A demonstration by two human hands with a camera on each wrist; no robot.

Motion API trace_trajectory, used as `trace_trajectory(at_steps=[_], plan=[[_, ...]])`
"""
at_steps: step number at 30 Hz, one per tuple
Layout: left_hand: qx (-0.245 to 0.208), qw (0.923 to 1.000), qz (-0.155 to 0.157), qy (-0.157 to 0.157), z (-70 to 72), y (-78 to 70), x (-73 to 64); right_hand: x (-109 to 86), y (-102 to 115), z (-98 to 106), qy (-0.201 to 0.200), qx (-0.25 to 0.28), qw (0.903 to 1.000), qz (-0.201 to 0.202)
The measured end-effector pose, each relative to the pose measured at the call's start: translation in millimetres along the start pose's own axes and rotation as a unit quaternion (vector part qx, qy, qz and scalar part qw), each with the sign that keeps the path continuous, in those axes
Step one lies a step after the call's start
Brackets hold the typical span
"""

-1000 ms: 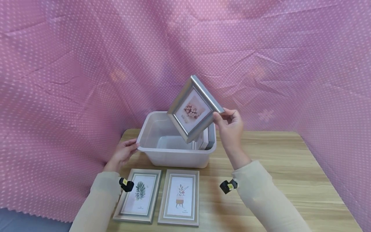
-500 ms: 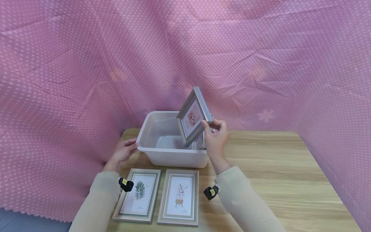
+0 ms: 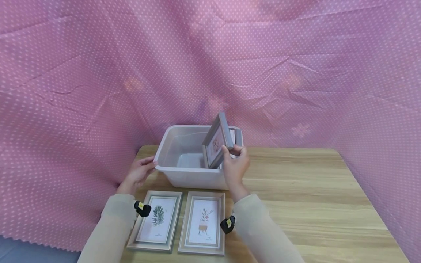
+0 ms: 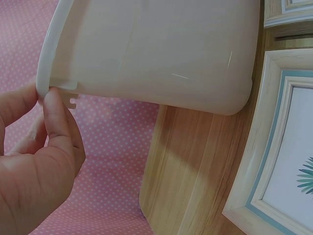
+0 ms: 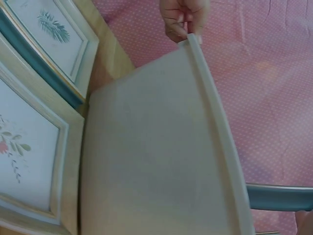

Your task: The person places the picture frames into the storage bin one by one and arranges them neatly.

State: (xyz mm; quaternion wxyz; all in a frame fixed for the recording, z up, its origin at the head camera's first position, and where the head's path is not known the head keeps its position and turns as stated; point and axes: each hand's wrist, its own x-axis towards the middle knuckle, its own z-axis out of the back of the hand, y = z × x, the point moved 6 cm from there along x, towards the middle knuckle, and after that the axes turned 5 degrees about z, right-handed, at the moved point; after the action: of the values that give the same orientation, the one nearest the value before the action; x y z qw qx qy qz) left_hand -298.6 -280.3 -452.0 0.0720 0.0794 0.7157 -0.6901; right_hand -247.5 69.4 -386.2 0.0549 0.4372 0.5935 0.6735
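Guiding a tilted picture frame [image 3: 216, 142] at the white bin [image 3: 194, 179], both hands pinching!

Right hand [image 3: 236, 167] has the frame's corner between thumb and fingers, forearm angled inward; the frame leans up ahead of that hand, over the bin's opening. Left hand [image 3: 139, 172] pinches the rim on its side, forearm reaching forward. Handling the frame past the rim looks like the step here; the next move, I'd judge, wants a firm pinch and a steadied bin. Between the forearms lie the leaf picture [image 3: 155, 221] and potted-plant picture [image 3: 203, 223].
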Motion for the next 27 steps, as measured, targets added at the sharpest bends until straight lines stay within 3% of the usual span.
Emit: trace_trajectory(at_steps=[15,27], plan=[[-0.029,0.9994,0.017,-0.002,-1.6,-0.6,0.1,-17.7,-13.0,-7.9,0.021,-0.082,0.996,-0.028],[-0.027,0.9995,0.015,0.003,-1.7,-1.9,-0.8,-23.1,-16.8,-6.5,0.035,-0.149,0.9881,-0.016]])
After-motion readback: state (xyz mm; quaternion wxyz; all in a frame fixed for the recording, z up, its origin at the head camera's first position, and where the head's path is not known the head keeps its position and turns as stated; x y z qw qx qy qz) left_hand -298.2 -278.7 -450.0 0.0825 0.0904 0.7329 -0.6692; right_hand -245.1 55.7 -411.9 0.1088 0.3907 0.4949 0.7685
